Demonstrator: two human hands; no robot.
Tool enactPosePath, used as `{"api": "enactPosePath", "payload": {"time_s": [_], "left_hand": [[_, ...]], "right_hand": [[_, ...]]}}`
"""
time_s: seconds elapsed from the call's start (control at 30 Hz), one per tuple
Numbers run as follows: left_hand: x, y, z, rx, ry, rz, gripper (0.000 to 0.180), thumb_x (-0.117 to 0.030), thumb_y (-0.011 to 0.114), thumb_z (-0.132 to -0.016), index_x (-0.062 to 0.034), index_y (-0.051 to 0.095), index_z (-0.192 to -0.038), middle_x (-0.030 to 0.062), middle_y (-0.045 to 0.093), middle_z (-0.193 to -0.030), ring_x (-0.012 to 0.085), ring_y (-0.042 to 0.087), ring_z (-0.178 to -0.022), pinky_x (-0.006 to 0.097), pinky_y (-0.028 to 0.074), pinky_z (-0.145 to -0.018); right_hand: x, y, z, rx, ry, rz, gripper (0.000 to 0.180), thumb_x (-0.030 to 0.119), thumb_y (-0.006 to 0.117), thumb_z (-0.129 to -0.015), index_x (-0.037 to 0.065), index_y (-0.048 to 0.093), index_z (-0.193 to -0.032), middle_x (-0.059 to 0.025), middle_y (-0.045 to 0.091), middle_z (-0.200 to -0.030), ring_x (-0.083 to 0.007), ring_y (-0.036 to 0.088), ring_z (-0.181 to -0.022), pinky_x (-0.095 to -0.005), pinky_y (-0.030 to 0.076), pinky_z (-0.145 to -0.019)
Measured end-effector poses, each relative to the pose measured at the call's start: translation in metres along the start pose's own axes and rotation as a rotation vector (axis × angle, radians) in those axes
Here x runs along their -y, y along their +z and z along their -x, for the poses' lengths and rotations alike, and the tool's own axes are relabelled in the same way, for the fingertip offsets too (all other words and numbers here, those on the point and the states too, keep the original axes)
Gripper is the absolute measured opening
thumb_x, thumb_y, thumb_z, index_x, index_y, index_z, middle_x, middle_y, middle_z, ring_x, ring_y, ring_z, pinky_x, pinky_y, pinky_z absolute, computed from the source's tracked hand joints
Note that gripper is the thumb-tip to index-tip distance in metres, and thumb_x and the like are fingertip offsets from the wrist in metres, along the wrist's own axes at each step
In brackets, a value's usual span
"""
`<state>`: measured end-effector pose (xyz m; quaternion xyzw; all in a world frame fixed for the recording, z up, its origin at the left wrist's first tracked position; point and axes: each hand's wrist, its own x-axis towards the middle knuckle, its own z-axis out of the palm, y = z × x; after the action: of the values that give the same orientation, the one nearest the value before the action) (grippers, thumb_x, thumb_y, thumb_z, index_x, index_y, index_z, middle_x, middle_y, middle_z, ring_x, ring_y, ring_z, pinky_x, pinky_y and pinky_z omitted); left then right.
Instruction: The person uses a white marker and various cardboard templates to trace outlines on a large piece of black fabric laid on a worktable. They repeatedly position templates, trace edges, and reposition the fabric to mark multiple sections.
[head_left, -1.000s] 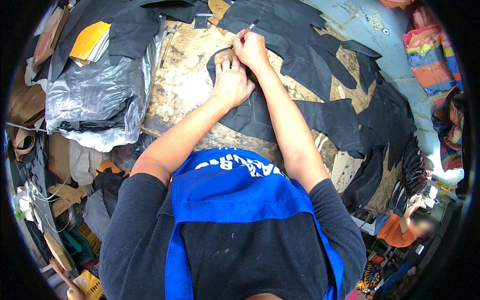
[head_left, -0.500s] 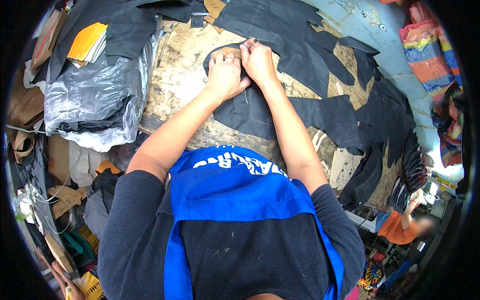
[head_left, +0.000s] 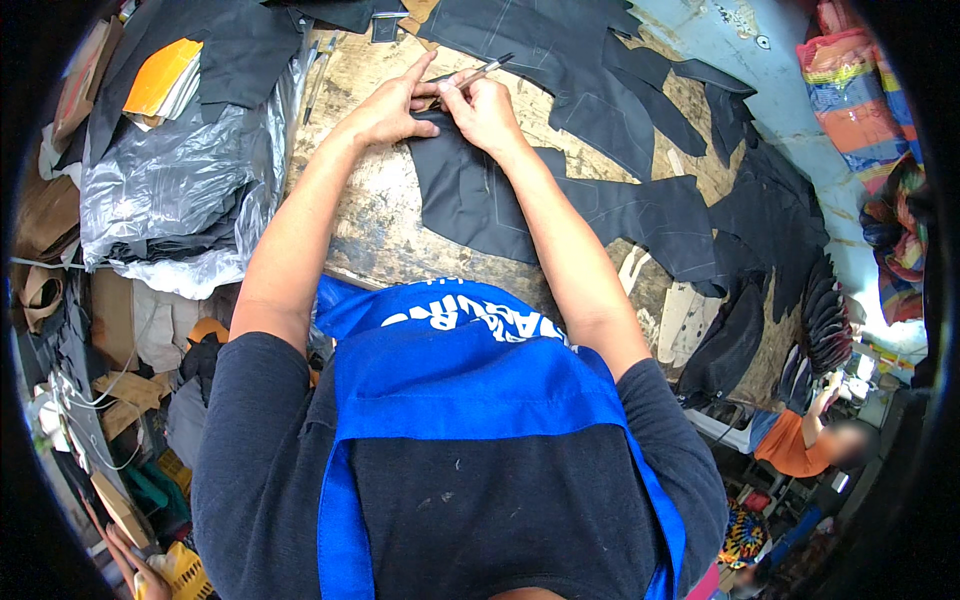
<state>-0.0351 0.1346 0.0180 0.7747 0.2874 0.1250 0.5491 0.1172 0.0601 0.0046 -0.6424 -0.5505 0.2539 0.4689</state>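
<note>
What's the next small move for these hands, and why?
Probably settle the left hand flatter on the black piece before any more marking. It sits at the piece's upper edge with a finger pointing away, so its hold looks light, while the right hand grips the pen close beside it. The pen's tip is hard to make out.

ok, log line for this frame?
right hand: holds pen | left hand: at upper edge of black sheet | surface: wooden table | nearby: plastic bag at left
</note>
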Motion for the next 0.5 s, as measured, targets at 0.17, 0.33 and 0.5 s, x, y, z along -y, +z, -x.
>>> {"api": "enactPosePath", "payload": {"time_s": [0.17,0.33,0.5], "left_hand": [[0.001,-0.002,0.001,0.033,0.051,-0.141,0.108,0.003,0.072,-0.062,-0.0158,0.007,-0.146,0.0197,0.049,-0.129,0.028,0.051,-0.115,0.035,0.042,-0.099],[0.003,0.005,0.001,-0.048,0.114,-0.32,0.112,-0.004,0.077,-0.058,-0.0103,0.007,-0.145,0.0203,0.055,-0.12,0.0327,0.056,-0.105,0.036,0.045,-0.092],[0.005,0.008,-0.001,-0.071,0.164,-0.3,0.118,-0.013,0.083,-0.054,-0.0069,0.008,-0.144,0.0146,0.059,-0.117,0.0328,0.056,-0.102,0.037,0.044,-0.091]], "right_hand": [[0.007,0.004,0.004,0.041,-0.035,0.108,0.024,0.021,0.063,-0.082,-0.002,0.065,-0.078,-0.0196,0.064,-0.073,-0.0305,0.064,-0.067,-0.0368,0.049,-0.061],[0.01,0.009,0.004,0.012,-0.127,0.164,0.024,0.02,0.061,-0.081,-0.003,0.065,-0.076,-0.0201,0.063,-0.071,-0.0348,0.063,-0.066,-0.0396,0.05,-0.061],[0.011,-0.013,0.002,-0.117,-0.171,0.314,0.022,0.017,0.055,-0.082,-0.004,0.061,-0.082,-0.0232,0.062,-0.07,-0.0364,0.064,-0.069,-0.0421,0.051,-0.064]]}}
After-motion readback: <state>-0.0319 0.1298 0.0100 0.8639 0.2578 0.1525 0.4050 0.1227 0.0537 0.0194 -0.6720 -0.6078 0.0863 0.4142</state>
